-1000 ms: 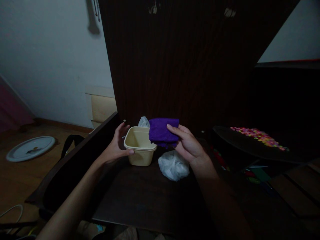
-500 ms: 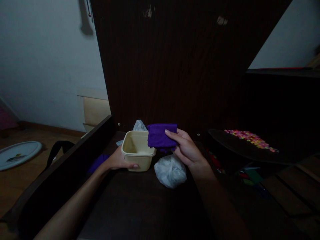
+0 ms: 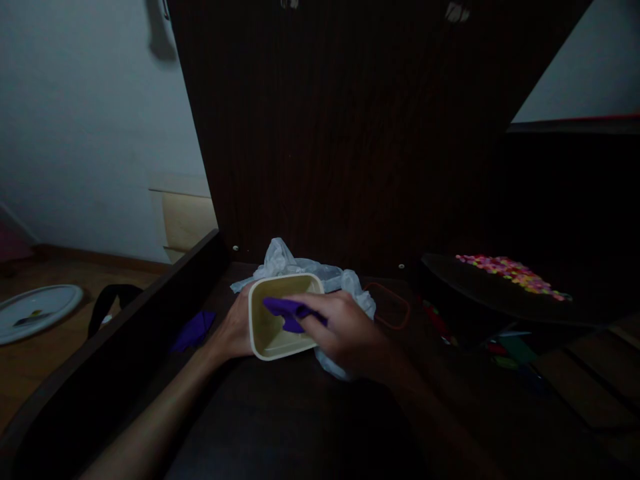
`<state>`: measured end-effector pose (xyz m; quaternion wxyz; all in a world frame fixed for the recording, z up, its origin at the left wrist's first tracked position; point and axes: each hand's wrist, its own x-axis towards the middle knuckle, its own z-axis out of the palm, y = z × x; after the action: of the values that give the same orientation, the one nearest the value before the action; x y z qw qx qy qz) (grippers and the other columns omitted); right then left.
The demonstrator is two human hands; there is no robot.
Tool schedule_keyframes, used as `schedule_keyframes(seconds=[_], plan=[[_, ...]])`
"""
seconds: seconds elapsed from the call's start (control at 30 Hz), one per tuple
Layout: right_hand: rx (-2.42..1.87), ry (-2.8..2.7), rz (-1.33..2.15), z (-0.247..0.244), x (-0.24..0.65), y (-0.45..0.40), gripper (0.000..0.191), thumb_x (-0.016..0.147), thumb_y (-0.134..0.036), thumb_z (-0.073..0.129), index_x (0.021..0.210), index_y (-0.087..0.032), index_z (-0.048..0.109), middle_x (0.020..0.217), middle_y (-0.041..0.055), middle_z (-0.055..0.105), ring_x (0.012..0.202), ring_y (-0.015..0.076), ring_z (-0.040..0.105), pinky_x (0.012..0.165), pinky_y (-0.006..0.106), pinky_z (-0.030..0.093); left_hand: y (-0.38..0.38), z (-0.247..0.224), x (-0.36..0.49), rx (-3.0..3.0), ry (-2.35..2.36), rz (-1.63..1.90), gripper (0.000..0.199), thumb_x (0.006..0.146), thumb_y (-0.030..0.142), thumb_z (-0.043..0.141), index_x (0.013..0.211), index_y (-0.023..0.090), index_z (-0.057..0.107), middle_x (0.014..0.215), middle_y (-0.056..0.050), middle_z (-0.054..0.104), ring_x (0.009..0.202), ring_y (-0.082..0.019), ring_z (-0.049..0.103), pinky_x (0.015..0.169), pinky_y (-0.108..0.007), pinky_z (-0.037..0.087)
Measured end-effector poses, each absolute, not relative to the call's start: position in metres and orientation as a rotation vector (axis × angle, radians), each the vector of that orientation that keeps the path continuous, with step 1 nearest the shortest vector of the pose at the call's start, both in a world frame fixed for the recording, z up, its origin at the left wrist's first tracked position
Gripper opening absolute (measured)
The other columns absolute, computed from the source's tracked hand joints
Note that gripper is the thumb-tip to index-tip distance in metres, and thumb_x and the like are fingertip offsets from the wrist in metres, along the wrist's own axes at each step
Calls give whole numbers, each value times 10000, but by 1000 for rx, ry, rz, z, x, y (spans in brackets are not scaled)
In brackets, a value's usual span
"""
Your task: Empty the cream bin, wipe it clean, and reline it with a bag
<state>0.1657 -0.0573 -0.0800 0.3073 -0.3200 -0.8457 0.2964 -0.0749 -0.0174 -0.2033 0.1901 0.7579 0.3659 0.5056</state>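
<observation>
R hand's [image 3: 345, 330] grip pinching purple cloth [image 3: 291, 313], cloth inside cream tub [image 3: 270, 341]. L hand's [image 3: 237, 329] grip clamped on tub's L side, tub tipped, mouth twd viewer. 2nd purple pc [image 3: 194, 332] on dk counter [image 3: 250, 413], L of L hand. Wht plastic [image 3: 279, 259] behind tub; dk panel [image 3: 350, 147] beyond.

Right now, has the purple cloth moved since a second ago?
Yes. Against the dark upright panel, the purple cloth has moved left and down, and now shows within the rim of the cream tub.
</observation>
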Motion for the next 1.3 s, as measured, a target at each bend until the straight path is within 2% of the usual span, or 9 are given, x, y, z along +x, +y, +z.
schedule_keyframes(seconds=[0.1,0.23,0.43,0.67,0.8,0.9,0.97,1.13,1.3], plan=[[-853,-2761,449,-90,156,-71,302,899,-66,505,1118,-123,706,1032,126,763,928,231,707,828,333,533,-20,-205,-79,2338,1065,1393,874,569,383,914,1348,238,545,1351,-131,607,1278,-408,578,1113,-586,476],[-839,-3045,237,-101,146,-81,294,856,-69,539,1118,-77,672,1028,158,747,898,237,703,804,331,540,-22,-208,-82,2430,1101,1351,974,608,416,896,1434,199,427,1402,-180,552,1301,-405,562,1113,-570,474],[-910,-3099,91,-94,139,-86,277,857,-83,537,1086,-51,690,1087,180,736,978,276,696,1086,440,447,-21,-211,-83,2428,1109,1310,990,599,385,892,1440,199,405,1415,-191,546,1312,-414,555,1118,-576,460],[-1439,-2644,-85,-88,138,-80,433,880,-40,454,1286,36,582,1238,299,660,1137,353,643,933,438,517,-19,-212,-80,2429,1074,1379,1045,574,387,904,1461,210,378,1419,-184,545,1301,-407,568,1119,-574,463],[-1266,-2835,13,-94,130,-83,320,847,-68,500,1116,-15,665,1044,243,719,960,315,678,926,457,497,-19,-211,-78,2379,1135,1355,1075,551,411,911,1462,206,378,1418,-189,536,1317,-415,549,1130,-579,451],[-1180,-2985,116,-98,127,-87,245,831,-78,508,1004,-66,681,900,181,717,793,273,680,801,424,512,-21,-209,-78,2396,1115,1343,1034,586,416,894,1462,198,390,1415,-196,536,1313,-421,550,1131,-584,447],[-1147,-3003,157,-100,127,-89,254,830,-80,503,1017,-72,674,920,175,717,815,268,680,770,397,512,-22,-208,-78,2412,1082,1364,997,612,432,881,1456,194,406,1409,-196,542,1305,-419,557,1131,-577,449],[-991,-2907,142,-105,125,-92,263,823,-102,523,1044,-56,658,1005,175,712,954,275,655,910,385,488,-23,-206,-78,2411,1120,1332,950,636,467,852,1439,184,430,1406,-198,548,1316,-413,547,1133,-579,442],[-938,-2837,310,-108,125,-90,205,890,-131,489,1004,-106,657,890,120,719,779,217,642,742,329,475,-23,-205,-80,2371,1143,1290,831,682,407,825,1407,187,482,1404,-195,563,1331,-410,543,1143,-572,433]])
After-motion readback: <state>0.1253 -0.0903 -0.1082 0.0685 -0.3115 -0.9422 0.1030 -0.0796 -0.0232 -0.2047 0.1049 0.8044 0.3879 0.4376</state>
